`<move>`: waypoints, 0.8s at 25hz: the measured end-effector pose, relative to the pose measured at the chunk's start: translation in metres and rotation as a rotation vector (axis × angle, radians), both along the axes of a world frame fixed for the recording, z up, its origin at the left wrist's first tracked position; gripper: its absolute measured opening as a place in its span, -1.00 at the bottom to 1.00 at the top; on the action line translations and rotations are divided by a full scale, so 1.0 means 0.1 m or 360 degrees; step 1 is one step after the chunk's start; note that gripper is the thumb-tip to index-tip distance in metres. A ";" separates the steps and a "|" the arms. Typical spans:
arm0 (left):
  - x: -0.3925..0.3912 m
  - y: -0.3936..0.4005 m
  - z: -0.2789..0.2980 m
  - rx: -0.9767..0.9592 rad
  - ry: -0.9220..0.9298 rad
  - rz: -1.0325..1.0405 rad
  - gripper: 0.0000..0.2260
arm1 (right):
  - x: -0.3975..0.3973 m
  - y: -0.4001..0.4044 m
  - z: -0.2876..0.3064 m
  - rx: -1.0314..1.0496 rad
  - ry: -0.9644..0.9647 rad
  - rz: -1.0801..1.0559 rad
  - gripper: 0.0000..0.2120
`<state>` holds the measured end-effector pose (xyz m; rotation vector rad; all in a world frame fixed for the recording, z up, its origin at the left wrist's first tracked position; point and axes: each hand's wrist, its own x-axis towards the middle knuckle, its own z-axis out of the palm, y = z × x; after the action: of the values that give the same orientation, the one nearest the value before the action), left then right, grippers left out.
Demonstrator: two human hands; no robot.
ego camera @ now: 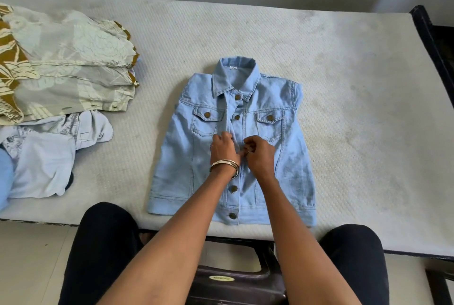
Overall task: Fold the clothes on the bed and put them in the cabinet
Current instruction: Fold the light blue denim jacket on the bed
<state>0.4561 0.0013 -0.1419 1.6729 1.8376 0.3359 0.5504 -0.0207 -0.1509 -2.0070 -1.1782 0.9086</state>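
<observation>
Jacket (270, 169): flat on the bed (344, 83), center of frame
Left hand (224, 150): pinches the front edge of the jacket
Right hand (261, 154): fingers curled at the same edge — what it holds, I cannot tell
Other clothes (61, 71): piled at the left
</observation>
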 end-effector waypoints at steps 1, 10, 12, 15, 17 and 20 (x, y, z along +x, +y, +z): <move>0.02 -0.01 -0.05 -0.0058 0.0104 -0.0003 -0.58 | -0.01 -0.01 -0.05 -0.0015 0.0012 -0.0023 -0.65; -0.26 -0.06 -0.18 -0.0003 -0.0238 0.0433 -0.57 | -0.20 -0.05 -0.31 -0.0048 -0.0284 0.0056 -0.88; -0.29 -0.04 -0.15 -0.0073 -0.0375 0.0535 -0.58 | -0.25 -0.01 -0.28 -0.0072 -0.0294 -0.0001 -0.89; -0.29 -0.02 -0.10 -0.0069 -0.0506 0.0616 -0.88 | -0.29 -0.01 -0.18 -0.0035 -0.0099 -0.0142 -0.91; -0.27 -0.03 -0.06 -0.0095 -0.0587 0.0607 -0.85 | -0.28 -0.04 -0.13 -0.0024 0.0116 -0.0213 -0.91; -0.22 -0.09 0.01 -0.0077 -0.0549 0.0456 -0.81 | -0.20 -0.10 -0.10 0.0006 0.0267 -0.0273 -0.84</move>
<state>0.4341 -0.0074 -0.1413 1.2272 1.8011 0.6517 0.5302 -0.0307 -0.1614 -1.9527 -0.9006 0.9654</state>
